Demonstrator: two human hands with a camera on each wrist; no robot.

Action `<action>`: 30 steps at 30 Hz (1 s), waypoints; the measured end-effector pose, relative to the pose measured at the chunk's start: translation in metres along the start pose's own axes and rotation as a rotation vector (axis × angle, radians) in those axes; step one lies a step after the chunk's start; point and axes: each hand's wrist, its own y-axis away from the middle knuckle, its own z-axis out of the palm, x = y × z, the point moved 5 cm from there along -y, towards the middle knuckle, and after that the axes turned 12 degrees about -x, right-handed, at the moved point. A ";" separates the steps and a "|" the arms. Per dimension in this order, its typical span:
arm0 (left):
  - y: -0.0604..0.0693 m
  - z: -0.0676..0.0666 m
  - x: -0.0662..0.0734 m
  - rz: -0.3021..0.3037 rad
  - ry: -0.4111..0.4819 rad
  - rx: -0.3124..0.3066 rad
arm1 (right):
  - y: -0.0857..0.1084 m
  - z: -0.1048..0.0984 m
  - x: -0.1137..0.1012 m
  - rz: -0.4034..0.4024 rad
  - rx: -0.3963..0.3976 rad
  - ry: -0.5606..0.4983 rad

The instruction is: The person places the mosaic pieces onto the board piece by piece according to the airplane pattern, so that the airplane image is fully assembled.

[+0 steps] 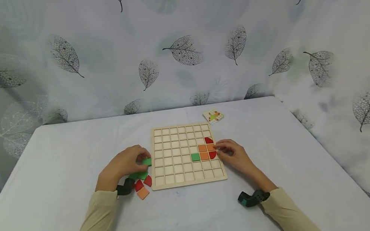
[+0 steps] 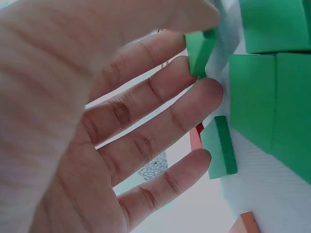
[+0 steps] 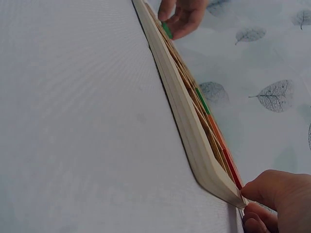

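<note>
Fingers of the left hand pinch a green tile

Lower right, the right hand grips the board; top, right of centre, the left hand pinches a green piece.

Grn, red, orng tiles, beige gridded bd, wht cloth, blk-leaf-print gry backdrop

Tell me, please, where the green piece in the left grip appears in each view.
Head: green piece below left of centre, beside the board.
Left wrist: green piece near the top, right of centre.
Right wrist: green piece at the top, near centre.
Shared landmark: left grip, in all three.
</note>
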 end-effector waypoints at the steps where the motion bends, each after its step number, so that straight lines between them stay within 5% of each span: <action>1: 0.000 0.000 0.001 0.012 0.000 0.002 | 0.000 0.000 -0.003 0.000 -0.002 0.000; 10: 0.003 -0.003 0.009 0.095 0.011 0.010 | 0.004 -0.006 -0.040 0.006 -0.028 -0.010; 19: -0.003 -0.003 0.016 0.166 -0.011 0.017 | 0.006 -0.011 -0.041 -0.010 -0.016 -0.008; 30: -0.007 0.003 0.022 0.158 -0.022 -0.006 | 0.005 -0.008 -0.040 -0.022 -0.026 -0.023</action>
